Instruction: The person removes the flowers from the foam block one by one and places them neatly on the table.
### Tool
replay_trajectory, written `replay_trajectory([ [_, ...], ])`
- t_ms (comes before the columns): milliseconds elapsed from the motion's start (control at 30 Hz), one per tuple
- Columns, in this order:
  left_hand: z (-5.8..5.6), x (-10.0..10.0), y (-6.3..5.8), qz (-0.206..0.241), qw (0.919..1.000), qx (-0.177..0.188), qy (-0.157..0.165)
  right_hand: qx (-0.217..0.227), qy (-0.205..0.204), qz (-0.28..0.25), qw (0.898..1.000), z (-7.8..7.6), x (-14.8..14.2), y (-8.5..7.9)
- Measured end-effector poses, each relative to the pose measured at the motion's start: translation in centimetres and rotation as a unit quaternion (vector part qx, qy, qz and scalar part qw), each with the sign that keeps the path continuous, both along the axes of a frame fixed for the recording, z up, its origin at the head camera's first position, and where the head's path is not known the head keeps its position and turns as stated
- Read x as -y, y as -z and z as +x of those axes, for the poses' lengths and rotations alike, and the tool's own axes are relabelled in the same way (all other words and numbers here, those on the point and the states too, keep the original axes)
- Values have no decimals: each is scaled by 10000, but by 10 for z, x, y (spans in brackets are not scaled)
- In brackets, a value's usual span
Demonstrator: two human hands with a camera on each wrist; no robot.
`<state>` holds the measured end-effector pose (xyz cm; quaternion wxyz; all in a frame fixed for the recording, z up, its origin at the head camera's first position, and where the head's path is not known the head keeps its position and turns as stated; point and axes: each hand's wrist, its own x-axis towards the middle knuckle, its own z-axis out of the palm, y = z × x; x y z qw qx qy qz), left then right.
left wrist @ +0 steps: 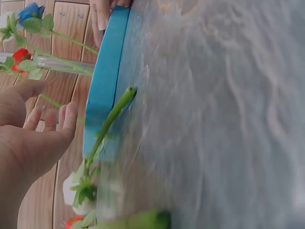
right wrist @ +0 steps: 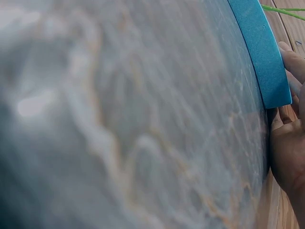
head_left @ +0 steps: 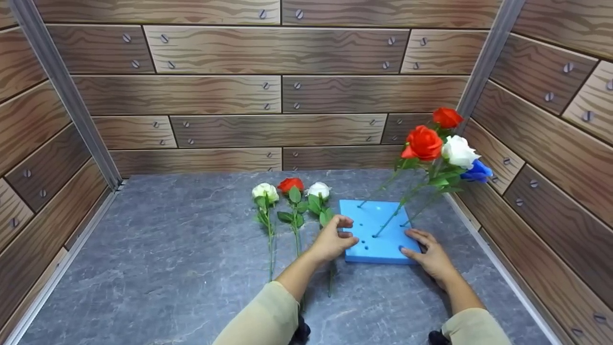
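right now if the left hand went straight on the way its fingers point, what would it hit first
Probably the front green rose stem standing in the blue board, across from the left hand; depth is unclear, so it might pass beside it.

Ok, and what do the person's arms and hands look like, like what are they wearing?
The left hand and right hand are bare, with no gloves or rings visible. The left sleeve and right sleeve are plain pale beige, ending partway along the forearms. A small black object shows beside each sleeve; I can't tell what it is.
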<state>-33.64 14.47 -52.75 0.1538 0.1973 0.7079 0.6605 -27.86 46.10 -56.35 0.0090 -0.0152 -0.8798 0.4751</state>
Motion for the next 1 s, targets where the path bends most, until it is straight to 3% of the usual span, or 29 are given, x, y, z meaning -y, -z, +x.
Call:
replay_trajectory([
  [333, 1, -22, 7, -150, 9996, -114, 189, -61, 13, -183, 9998, -1, -2, 2],
  [567, 2, -30, 7, -61, 9992, 146, 367, -61, 68, -74, 9999, -3, 0, 1],
  [1000, 5, -59, 2, -300, 9994, 66, 182, -3, 147, -169, 9997, -2, 2, 3],
])
